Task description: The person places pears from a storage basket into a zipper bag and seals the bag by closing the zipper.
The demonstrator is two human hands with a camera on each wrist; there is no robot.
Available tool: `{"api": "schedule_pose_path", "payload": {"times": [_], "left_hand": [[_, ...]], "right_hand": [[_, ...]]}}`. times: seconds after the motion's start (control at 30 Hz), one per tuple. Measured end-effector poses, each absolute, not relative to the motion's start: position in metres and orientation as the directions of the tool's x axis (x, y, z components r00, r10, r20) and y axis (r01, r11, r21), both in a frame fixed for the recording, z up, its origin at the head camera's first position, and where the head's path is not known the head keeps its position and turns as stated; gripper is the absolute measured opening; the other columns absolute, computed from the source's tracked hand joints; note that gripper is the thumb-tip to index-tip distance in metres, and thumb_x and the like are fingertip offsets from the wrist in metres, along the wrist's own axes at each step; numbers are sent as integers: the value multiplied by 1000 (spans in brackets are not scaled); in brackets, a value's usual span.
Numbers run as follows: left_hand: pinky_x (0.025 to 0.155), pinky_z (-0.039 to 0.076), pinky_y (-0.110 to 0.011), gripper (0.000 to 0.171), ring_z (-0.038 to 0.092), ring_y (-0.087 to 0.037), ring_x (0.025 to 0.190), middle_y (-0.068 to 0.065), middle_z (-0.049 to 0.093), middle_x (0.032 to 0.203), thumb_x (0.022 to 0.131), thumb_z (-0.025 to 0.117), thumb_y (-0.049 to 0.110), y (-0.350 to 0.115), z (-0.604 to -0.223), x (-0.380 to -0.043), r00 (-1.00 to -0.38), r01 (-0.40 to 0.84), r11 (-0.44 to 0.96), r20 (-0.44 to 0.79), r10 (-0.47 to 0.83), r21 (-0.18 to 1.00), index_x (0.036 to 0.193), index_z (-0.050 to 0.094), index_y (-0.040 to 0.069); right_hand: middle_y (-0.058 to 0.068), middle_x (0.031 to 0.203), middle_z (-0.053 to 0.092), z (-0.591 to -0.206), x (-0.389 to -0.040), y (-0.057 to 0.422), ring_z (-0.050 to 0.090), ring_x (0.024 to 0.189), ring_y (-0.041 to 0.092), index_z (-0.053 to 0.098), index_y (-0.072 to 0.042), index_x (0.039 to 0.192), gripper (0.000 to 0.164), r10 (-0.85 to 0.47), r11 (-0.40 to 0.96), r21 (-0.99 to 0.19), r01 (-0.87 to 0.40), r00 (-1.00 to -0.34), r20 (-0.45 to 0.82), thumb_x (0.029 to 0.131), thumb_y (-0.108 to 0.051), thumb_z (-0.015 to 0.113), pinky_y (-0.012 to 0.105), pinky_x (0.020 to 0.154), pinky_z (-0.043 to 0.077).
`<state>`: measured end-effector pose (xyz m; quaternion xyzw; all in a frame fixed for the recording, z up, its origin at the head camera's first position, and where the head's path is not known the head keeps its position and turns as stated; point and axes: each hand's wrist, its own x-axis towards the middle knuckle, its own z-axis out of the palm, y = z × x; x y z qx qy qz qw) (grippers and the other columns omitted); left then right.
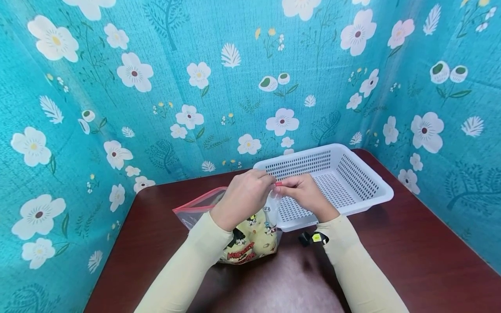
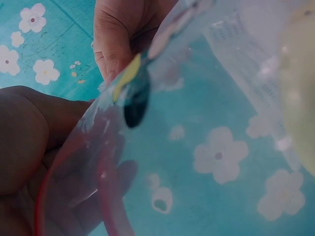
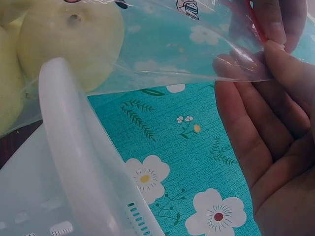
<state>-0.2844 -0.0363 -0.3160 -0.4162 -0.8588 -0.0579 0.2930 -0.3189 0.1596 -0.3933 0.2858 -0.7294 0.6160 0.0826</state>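
A clear zip bag [image 1: 258,230] with a red zip edge and cartoon print stands on the table, holding several round, pale yellow fruits [image 3: 74,44]. My right hand [image 1: 305,191] pinches the bag's red-edged top corner between thumb and fingers; its other fingers lie behind the clear film in the right wrist view. Close against it, my left hand [image 1: 246,193] pinches the same red zip edge [image 3: 256,22]. Left of the hands, the bag's mouth gapes. In the head view the left hand and forearm hide part of the bag.
Behind and right of the bag sits a white perforated plastic basket [image 1: 375,191], its near left corner close to the bag. The dark red table [image 1: 415,243] meets a blue flowered cloth [image 1: 235,108] at its back and sides.
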Motion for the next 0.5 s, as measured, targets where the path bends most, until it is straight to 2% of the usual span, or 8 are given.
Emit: {"api": "schedule_pose_path", "payload": {"times": [0.5], "left_hand": [[57, 52, -25, 11, 60, -11, 73, 3, 66, 78, 91, 64, 12, -40, -316, -285, -488, 734, 658, 542, 684, -169, 93, 76, 12]], "right_hand": [[10, 86, 73, -395, -322, 161, 67, 76, 17, 76, 3, 94, 11, -320, 94, -845, -526, -820, 474, 87, -5, 73, 29, 67, 55]]}}
